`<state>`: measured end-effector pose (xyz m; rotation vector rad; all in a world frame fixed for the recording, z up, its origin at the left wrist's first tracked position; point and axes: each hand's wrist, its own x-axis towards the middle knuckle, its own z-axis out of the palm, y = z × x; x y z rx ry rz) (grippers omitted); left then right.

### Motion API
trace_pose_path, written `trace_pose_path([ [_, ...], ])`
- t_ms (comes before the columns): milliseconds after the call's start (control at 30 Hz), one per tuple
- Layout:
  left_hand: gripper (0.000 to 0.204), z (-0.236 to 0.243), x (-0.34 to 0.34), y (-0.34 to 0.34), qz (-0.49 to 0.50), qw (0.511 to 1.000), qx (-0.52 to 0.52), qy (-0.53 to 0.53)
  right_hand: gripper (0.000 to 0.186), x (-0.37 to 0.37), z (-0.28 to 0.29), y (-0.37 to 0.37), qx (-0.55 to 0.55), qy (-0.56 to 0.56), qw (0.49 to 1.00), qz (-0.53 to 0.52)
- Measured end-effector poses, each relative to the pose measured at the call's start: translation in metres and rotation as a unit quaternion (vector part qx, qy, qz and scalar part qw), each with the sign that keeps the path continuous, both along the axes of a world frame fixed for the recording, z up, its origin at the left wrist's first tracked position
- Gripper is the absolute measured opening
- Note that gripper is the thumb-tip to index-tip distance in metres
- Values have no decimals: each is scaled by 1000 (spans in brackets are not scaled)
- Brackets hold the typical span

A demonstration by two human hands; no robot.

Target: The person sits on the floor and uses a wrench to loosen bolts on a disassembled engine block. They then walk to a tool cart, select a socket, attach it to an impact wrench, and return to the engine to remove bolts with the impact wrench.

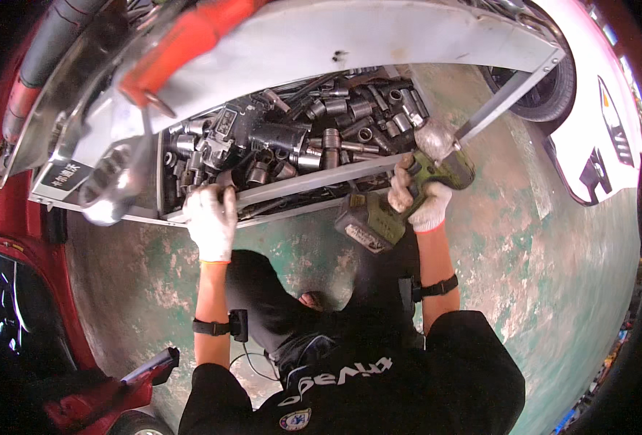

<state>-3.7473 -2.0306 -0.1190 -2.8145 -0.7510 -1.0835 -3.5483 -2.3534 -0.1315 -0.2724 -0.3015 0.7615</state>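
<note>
Right hand (427, 206): gloved in white, fingers wrapped round the handle of a green cordless power tool (451, 171), firm grasp. Power tool sits in the air at the front right corner of the lower tray (313, 178), in front of the post (506, 101) there. Its rounded silver nose (435, 139) points away from the person; dark battery pack (373, 223) sticks out to the left, just outside the tray's front rim.

Left hand (211, 222): white glove, fingers bent at the tray's front rim near the front left corner. Touches the rim, or very near; can't tell if it grips it or only rests.

Tray is packed with loose metal sockets (332, 139), piled thickest toward the right and front. Black-and-silver tool (277, 136) lies among them, left of the tray's middle.

Upper shelf (364, 36) overhangs the tray's back edge. Red tool handle (183, 47) slants over the shelf's left part; shiny metal tool (110, 185) hangs by the left corner, blurred.

Around: red car (9, 203) on the left, white car (596, 130) on the right, worn green floor (553, 275) below. Black straps (440, 287) on both forearms.
</note>
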Motion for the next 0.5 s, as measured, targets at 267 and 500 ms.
trace_pose_path([
  [267, 28, -7, -7, 30, -26, 997, -13, 76, 66, -12, -25, 2, -76, -15, 996, -39],
  [500, 15, 25, 15, -19, 113, 991, -70, -23, 36, -18, -43, -6, -121, 41, 986, -110],
])
